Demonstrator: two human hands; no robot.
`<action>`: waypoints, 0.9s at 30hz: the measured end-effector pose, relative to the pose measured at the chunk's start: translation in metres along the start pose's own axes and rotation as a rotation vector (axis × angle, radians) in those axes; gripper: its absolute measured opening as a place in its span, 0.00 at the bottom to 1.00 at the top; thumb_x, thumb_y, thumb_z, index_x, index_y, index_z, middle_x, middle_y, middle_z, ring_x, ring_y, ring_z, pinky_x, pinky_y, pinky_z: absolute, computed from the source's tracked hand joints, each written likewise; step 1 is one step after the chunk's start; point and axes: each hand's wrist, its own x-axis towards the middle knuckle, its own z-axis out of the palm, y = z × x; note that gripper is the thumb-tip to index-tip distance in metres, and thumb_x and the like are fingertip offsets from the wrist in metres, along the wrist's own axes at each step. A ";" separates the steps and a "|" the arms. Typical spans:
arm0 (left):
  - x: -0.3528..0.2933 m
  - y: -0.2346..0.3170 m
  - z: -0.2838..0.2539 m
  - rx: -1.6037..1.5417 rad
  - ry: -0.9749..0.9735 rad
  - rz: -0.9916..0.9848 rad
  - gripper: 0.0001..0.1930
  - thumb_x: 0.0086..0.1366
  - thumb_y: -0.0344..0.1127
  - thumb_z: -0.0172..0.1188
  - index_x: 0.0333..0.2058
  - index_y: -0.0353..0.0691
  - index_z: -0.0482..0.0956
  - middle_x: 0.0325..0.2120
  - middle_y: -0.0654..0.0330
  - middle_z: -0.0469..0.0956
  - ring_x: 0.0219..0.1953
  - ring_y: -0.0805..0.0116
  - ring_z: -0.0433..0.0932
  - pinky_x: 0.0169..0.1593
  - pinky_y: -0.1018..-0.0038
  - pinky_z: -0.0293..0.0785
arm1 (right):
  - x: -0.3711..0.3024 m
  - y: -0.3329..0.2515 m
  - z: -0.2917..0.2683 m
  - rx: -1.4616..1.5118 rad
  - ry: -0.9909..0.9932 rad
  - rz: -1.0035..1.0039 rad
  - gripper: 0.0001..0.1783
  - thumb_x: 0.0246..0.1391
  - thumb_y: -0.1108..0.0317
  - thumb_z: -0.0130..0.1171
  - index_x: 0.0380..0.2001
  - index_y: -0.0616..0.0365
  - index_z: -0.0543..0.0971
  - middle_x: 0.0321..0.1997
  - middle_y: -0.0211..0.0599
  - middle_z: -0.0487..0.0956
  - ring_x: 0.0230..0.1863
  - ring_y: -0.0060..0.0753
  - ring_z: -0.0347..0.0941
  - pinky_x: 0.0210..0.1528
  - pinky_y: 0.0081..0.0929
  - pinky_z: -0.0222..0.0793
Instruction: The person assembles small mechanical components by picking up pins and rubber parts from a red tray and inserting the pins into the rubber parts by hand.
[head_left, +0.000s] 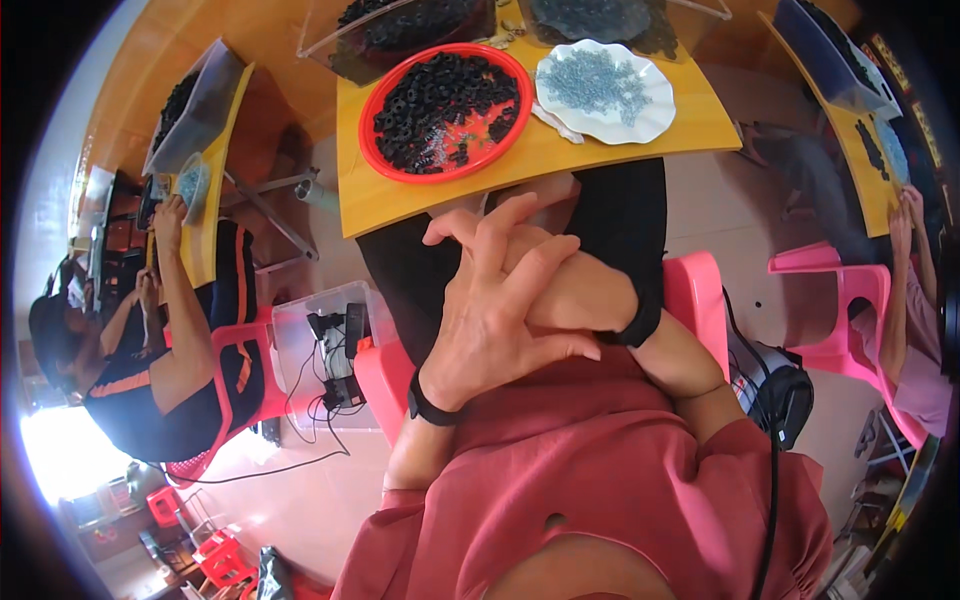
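My left hand (pixel 481 325) is raised over my lap with its fingers bent and spread apart, and nothing is in it. Behind it lies my right hand (pixel 585 292), whose back shows while its fingers are hidden. The two hands overlap, and I cannot tell how firmly they touch. Each wrist wears a black band. Just beyond them, on the yellow table (pixel 420 205), a red round tray (pixel 372 155) holds many small black ring-shaped parts (pixel 440 95). Beside it a white scalloped plate (pixel 650 120) bears small clear bluish pieces (pixel 597 85).
Clear bins (pixel 330 40) with more black parts and bluish pieces stand at the table's back. A co-worker (pixel 160 370) sits at a table on the left, another (pixel 905 330) on the right. Pink chairs (pixel 695 290), cables and a black bag (pixel 785 400) are around me.
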 end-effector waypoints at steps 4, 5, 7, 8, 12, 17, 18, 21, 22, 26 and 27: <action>-0.004 -0.002 0.004 0.070 0.017 -0.044 0.40 0.30 0.58 0.71 0.44 0.43 0.74 0.51 0.50 0.63 0.48 0.45 0.70 0.43 0.57 0.73 | -0.007 0.011 0.008 0.008 -0.055 0.001 0.25 0.53 0.63 0.50 0.55 0.54 0.66 0.55 0.45 0.65 0.56 0.38 0.62 0.58 0.31 0.59; -0.007 -0.004 0.004 0.071 0.034 -0.057 0.40 0.30 0.58 0.71 0.44 0.43 0.74 0.51 0.50 0.63 0.48 0.45 0.70 0.43 0.57 0.73 | -0.006 0.012 0.012 0.011 -0.078 -0.010 0.25 0.53 0.63 0.50 0.55 0.54 0.66 0.56 0.45 0.65 0.57 0.38 0.62 0.58 0.32 0.59; -0.011 -0.009 0.002 0.040 -0.001 -0.032 0.37 0.32 0.59 0.70 0.40 0.43 0.74 0.50 0.52 0.64 0.46 0.46 0.71 0.42 0.57 0.72 | -0.009 0.014 0.016 0.019 -0.129 -0.037 0.25 0.54 0.62 0.49 0.56 0.53 0.65 0.56 0.45 0.65 0.57 0.38 0.61 0.58 0.32 0.58; -0.010 -0.010 0.002 0.035 0.027 0.004 0.34 0.33 0.60 0.68 0.37 0.43 0.73 0.48 0.53 0.65 0.42 0.48 0.71 0.40 0.59 0.72 | -0.010 0.015 0.017 0.023 -0.156 -0.051 0.25 0.54 0.62 0.49 0.56 0.53 0.65 0.56 0.45 0.64 0.57 0.38 0.61 0.59 0.32 0.58; -0.011 -0.007 -0.001 0.088 0.044 0.005 0.38 0.28 0.58 0.72 0.39 0.43 0.76 0.47 0.54 0.66 0.44 0.50 0.73 0.41 0.60 0.74 | -0.012 0.016 0.016 0.038 -0.244 -0.103 0.26 0.55 0.61 0.49 0.57 0.52 0.65 0.57 0.46 0.64 0.58 0.38 0.60 0.60 0.33 0.57; -0.017 -0.005 -0.004 0.081 0.130 -0.019 0.36 0.27 0.58 0.71 0.36 0.41 0.77 0.39 0.57 0.68 0.38 0.54 0.74 0.37 0.63 0.73 | -0.019 0.029 0.031 0.045 -0.299 -0.139 0.26 0.55 0.59 0.49 0.58 0.50 0.64 0.59 0.46 0.63 0.60 0.39 0.59 0.61 0.33 0.55; -0.017 -0.005 -0.003 0.080 0.128 -0.014 0.36 0.27 0.58 0.71 0.36 0.41 0.77 0.39 0.57 0.68 0.38 0.54 0.74 0.37 0.63 0.73 | -0.021 0.031 0.032 0.044 -0.300 -0.139 0.26 0.56 0.59 0.49 0.58 0.50 0.64 0.59 0.46 0.63 0.60 0.39 0.59 0.61 0.33 0.55; -0.017 -0.007 -0.001 0.101 0.145 -0.026 0.36 0.27 0.59 0.71 0.35 0.41 0.77 0.37 0.58 0.68 0.36 0.54 0.74 0.37 0.64 0.74 | -0.022 0.041 0.035 0.042 -0.303 -0.136 0.26 0.56 0.58 0.48 0.58 0.49 0.64 0.60 0.46 0.62 0.61 0.39 0.58 0.62 0.34 0.54; -0.017 -0.008 0.000 0.120 0.148 -0.019 0.35 0.29 0.60 0.70 0.34 0.41 0.77 0.37 0.58 0.69 0.36 0.54 0.74 0.36 0.64 0.74 | -0.020 0.044 0.038 0.041 -0.305 -0.135 0.26 0.56 0.58 0.48 0.59 0.49 0.63 0.60 0.46 0.62 0.61 0.39 0.58 0.62 0.34 0.54; -0.022 -0.015 0.004 0.092 0.213 -0.026 0.34 0.38 0.64 0.66 0.34 0.39 0.78 0.40 0.55 0.70 0.37 0.53 0.75 0.38 0.64 0.73 | -0.008 0.048 0.053 0.040 -0.325 -0.137 0.27 0.57 0.57 0.48 0.59 0.48 0.63 0.61 0.46 0.61 0.62 0.39 0.57 0.63 0.35 0.53; -0.023 -0.017 0.007 0.091 0.216 -0.025 0.34 0.38 0.64 0.66 0.34 0.39 0.78 0.40 0.55 0.70 0.37 0.53 0.75 0.38 0.64 0.73 | -0.021 0.051 0.049 0.040 -0.330 -0.139 0.27 0.57 0.56 0.48 0.59 0.48 0.63 0.61 0.46 0.61 0.62 0.39 0.57 0.63 0.35 0.52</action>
